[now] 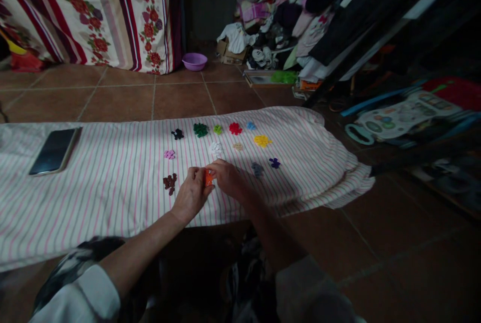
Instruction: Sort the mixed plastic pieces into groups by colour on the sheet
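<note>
My left hand is closed at the near edge of the striped cloth, its curled fingers against small orange pieces. From the other side my right hand bends over the same orange pieces, fingertips pinched together and meeting the left fingers. The exact shape of the orange pieces is hidden by the fingers. Left of my hands lies a cluster of brown pieces. Just beyond them are white pieces and a few beige ones. Grey pieces lie to the right.
On the striped cloth are more clusters: pink, black, dark green, red, yellow and dark purple. A phone lies at left. Beyond are a purple basin and heaped clothes.
</note>
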Demonstrator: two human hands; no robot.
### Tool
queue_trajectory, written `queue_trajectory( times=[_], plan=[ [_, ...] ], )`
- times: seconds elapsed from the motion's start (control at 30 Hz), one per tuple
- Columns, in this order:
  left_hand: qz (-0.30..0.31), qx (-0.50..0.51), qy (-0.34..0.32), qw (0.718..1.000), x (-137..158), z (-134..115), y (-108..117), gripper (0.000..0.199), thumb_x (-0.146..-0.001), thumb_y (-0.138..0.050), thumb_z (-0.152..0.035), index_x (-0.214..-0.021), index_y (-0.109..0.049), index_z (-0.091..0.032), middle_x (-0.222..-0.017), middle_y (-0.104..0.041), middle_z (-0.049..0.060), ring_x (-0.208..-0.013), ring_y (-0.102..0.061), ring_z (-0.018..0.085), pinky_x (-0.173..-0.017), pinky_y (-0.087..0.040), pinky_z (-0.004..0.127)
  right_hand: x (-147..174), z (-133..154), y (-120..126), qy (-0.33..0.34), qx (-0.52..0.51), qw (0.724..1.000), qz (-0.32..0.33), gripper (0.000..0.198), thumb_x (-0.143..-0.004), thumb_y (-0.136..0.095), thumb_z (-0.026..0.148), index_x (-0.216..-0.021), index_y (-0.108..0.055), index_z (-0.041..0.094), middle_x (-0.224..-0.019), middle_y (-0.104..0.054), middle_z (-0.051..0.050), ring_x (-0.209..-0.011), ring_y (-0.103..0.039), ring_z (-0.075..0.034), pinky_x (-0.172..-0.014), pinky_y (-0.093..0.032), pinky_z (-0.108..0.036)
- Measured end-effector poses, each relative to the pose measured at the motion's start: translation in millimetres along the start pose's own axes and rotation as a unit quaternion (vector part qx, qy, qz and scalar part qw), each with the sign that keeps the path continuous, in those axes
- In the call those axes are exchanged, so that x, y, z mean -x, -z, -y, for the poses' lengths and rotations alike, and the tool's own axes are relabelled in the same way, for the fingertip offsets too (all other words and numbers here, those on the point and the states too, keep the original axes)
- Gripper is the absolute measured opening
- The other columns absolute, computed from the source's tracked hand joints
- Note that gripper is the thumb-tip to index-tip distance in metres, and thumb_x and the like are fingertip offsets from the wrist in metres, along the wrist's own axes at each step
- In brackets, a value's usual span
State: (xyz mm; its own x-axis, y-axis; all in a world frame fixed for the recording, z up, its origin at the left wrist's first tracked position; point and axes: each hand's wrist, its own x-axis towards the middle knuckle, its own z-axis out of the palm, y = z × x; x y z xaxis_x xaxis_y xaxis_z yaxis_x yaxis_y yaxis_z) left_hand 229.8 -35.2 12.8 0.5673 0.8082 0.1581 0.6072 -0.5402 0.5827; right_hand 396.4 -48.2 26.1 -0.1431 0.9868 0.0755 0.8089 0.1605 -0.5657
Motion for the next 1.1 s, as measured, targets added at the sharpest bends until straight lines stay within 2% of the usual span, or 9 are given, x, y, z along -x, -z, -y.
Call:
queue_trajectory(
  times=[0.27, 0.33, 0.43, 0.53, 0.63, 0.83, 1.1],
  plan=[
    [0.005, -0.019, -0.004, 1.0, -2, -8, 3, 0.04, -0.089, -0.06, -0.028, -0.125, -0.045, -0.018, -0.117, -0.053, 0.011, -0.098, -0.065, 0.023, -0.084, -0.059, 0.043, 1, -3, -1, 0.022, -0.002, 1.0, -0.014, 0.028, -0.087, -0.049, 0.003, -0.099, -0.071, 0.014, -0.097, -0.071, -0.01, -0.09, -0.064, -0.018, -0.083, -0.049, -0.029],
    [0.004, -0.025, -0.006, 1.0, -2, -8, 3, 0.042, -0.09, -0.06, -0.031, -0.126, -0.045, -0.017, -0.117, -0.053, 0.011, -0.098, -0.066, 0.023, -0.084, -0.059, 0.043, -1, -8, 1, 0.017, 0.001, 0.999, -0.048, 0.032, -0.086, -0.047, 0.003, -0.105, -0.07, 0.014, -0.099, -0.071, -0.01, -0.093, -0.065, -0.019, -0.085, -0.05, -0.03],
    [0.001, -0.025, -0.008, 1.0, -1, -7, 3, 0.045, -0.09, -0.06, -0.032, -0.13, -0.044, -0.017, -0.119, -0.054, 0.012, -0.1, -0.066, 0.024, -0.085, -0.059, 0.043, -7, -18, 5, -0.006, 0.015, 0.99, -0.139, 0.037, -0.088, -0.043, 0.005, -0.112, -0.069, 0.015, -0.104, -0.071, -0.011, -0.1, -0.064, -0.02, -0.091, -0.05, -0.033],
    [-0.007, -0.016, -0.015, 1.0, 1, -5, 2, 0.048, -0.09, -0.061, -0.03, -0.132, -0.042, -0.018, -0.121, -0.054, 0.013, -0.102, -0.066, 0.024, -0.086, -0.06, 0.043, -18, -29, 9, -0.048, 0.039, 0.979, -0.196, 0.034, -0.088, -0.046, 0.011, -0.113, -0.069, 0.016, -0.107, -0.069, -0.013, -0.1, -0.063, -0.023, -0.094, -0.05, -0.037],
    [-0.013, 0.0, -0.024, 1.0, 3, -1, 0, 0.051, -0.089, -0.062, -0.028, -0.134, -0.04, -0.018, -0.124, -0.053, 0.014, -0.103, -0.066, 0.023, -0.087, -0.06, 0.042, -29, -37, 8, -0.079, 0.061, 0.975, -0.197, 0.034, -0.083, -0.059, 0.017, -0.116, -0.068, 0.014, -0.114, -0.066, -0.015, -0.106, -0.061, -0.027, -0.098, -0.048, -0.042],
    [-0.008, 0.018, -0.048, 0.999, 6, 3, 2, 0.047, -0.091, -0.058, -0.024, -0.134, -0.04, -0.021, -0.126, -0.053, 0.012, -0.11, -0.063, 0.023, -0.094, -0.058, 0.043, -49, -35, -2, -0.11, 0.08, 0.975, -0.178, 0.052, -0.079, -0.073, 0.029, -0.128, -0.063, 0.014, -0.122, -0.064, -0.017, -0.114, -0.057, -0.03, -0.101, -0.045, -0.044],
    [0.006, 0.055, -0.057, 0.997, 7, 3, 7, 0.038, -0.093, -0.051, -0.021, -0.13, -0.045, -0.021, -0.122, -0.055, 0.011, -0.107, -0.063, 0.021, -0.089, -0.059, 0.039, -61, -30, -9, -0.109, 0.067, 0.978, -0.166, 0.029, -0.086, -0.065, 0.024, -0.114, -0.072, 0.02, -0.112, -0.065, -0.012, -0.105, -0.06, -0.025, -0.096, -0.047, -0.04]
  ],
)
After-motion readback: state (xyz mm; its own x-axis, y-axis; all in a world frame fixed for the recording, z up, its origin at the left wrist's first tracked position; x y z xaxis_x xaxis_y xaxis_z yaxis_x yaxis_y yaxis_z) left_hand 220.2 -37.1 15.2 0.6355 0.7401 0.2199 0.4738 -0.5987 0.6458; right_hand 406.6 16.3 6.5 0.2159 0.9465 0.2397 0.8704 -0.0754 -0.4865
